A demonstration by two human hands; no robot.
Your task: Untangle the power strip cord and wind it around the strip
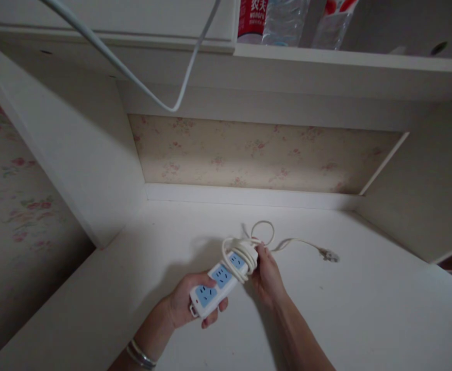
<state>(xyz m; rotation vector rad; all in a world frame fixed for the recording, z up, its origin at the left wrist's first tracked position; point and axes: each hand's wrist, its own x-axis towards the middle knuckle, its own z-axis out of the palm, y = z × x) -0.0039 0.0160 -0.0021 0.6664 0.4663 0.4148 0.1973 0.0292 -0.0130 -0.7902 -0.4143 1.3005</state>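
Your left grip (182,300) is holding the strip (222,276) snugly above the bench (349,314); your right grip (269,276) is seemingly pinching the cord (250,256), perhaps winding or unwinding; next move is likely needing steady left support

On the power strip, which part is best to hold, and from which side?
Probably its uncovered end: the power strip is long and slim there, so grasp across its width from the picture's left, as the left grip does. The cord is wound bulkily around the other end.
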